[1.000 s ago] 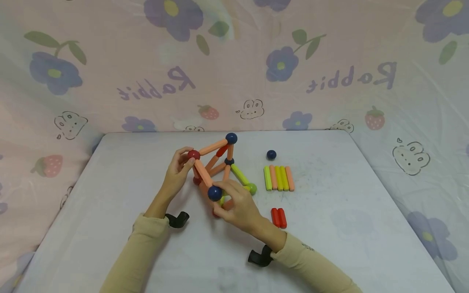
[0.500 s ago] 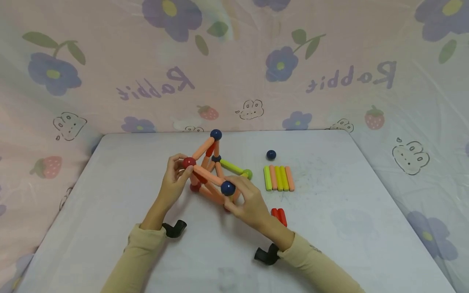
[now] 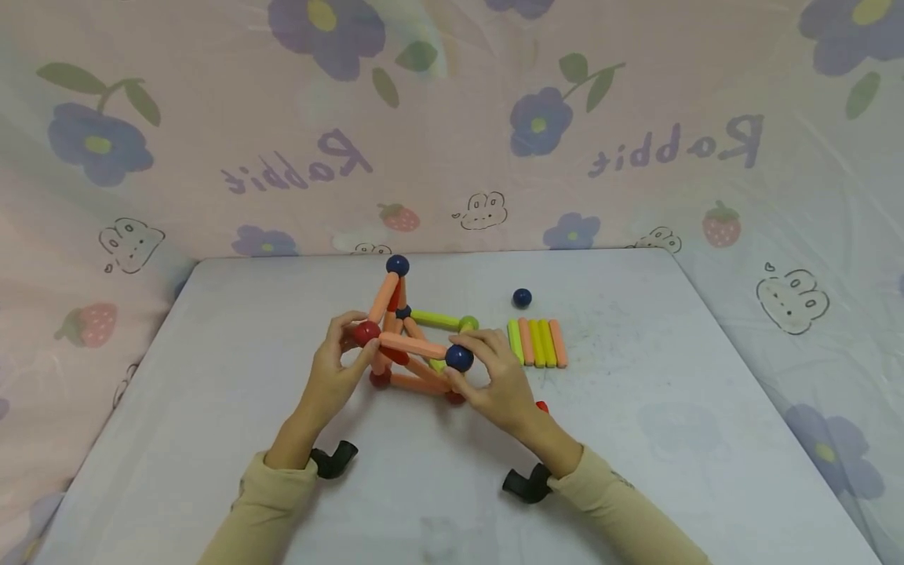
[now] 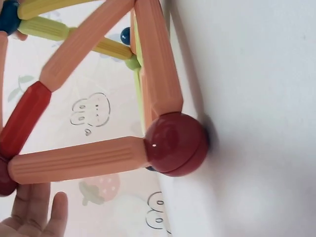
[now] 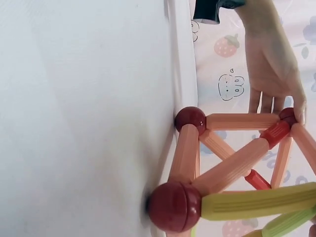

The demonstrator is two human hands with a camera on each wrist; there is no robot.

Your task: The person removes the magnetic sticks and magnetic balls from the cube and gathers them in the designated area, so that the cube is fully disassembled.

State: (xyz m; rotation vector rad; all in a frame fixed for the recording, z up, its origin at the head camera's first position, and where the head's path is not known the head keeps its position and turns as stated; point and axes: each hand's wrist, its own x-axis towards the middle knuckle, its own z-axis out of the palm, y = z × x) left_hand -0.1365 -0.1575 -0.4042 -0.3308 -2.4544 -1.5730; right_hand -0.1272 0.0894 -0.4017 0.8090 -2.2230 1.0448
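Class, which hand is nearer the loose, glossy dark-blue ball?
Right. The right hand is in front of the loose ball, slightly left; the left hand, much farther left.

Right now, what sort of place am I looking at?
Probably an indoor play corner: a white tabletop, a rabbit-and-flower printed cloth hanging behind it, and a ball-and-stick toy frame being handled there.
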